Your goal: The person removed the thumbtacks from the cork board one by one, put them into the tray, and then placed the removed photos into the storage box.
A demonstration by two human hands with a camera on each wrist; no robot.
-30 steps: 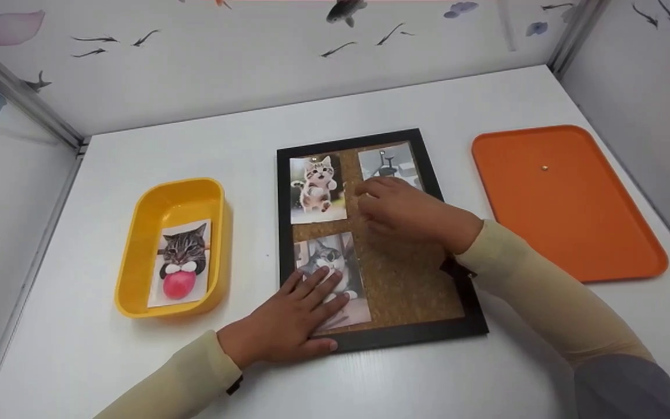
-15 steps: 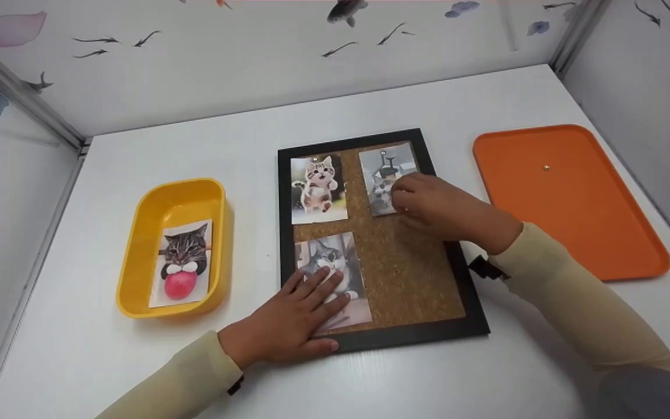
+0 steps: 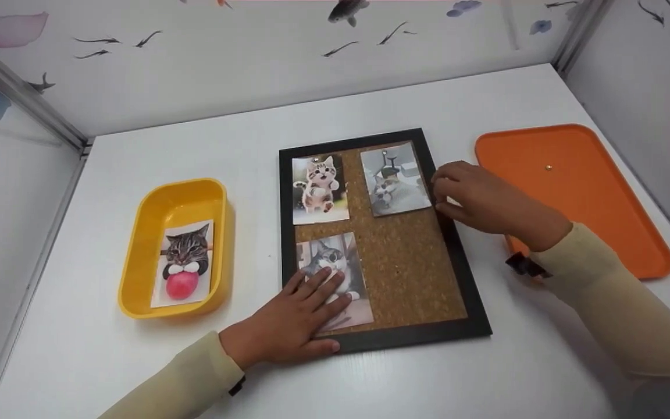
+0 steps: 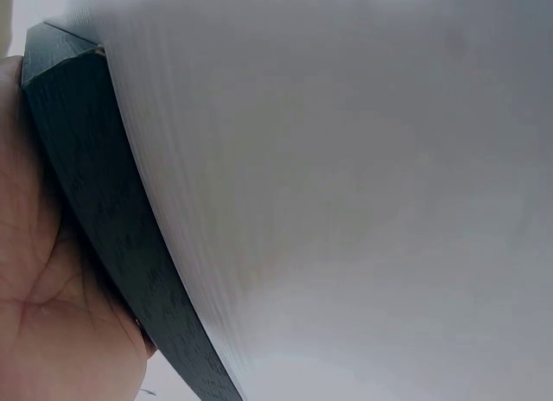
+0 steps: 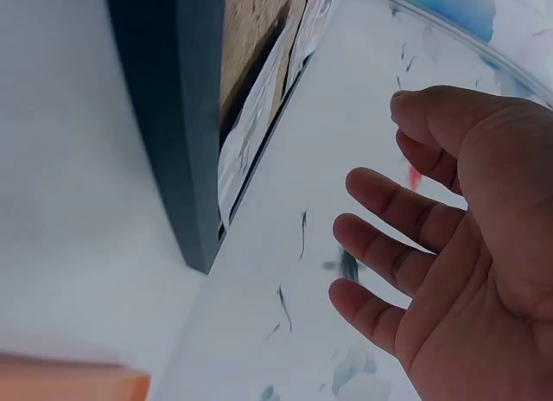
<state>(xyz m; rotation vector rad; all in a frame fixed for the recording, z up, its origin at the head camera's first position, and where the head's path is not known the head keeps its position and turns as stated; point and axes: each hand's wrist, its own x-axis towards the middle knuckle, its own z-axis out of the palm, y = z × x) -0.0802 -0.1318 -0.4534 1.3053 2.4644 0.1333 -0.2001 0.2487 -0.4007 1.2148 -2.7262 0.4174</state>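
Observation:
A cork board [image 3: 416, 273] in a black frame [image 3: 410, 337] lies on the white table. My left hand [image 3: 288, 320] rests flat, fingers spread, on the lower-left cat photo [image 3: 346, 253] and the frame's front edge; its palm [image 4: 52, 306] lies against the frame in the left wrist view. An upper-left kitten photo [image 3: 320, 192] and an upper-right grey cat photo [image 3: 399, 186] each have a push pin at the top. By the frame's right side hovers my right hand [image 3: 489, 198]. Its fingers are loosely bent and hold nothing, as the right wrist view shows.
On the left stands a yellow bin [image 3: 128, 273] with a photo of a cat and pink balloon [image 3: 182, 265] in it. An orange tray [image 3: 591, 215] on the right carries one small push pin [image 3: 548, 167]. White panels enclose the table's back and sides.
My right hand has moved right, from over the cork to beside the frame, uncovering the upper-right cat photo. The left hand has stayed where it was.

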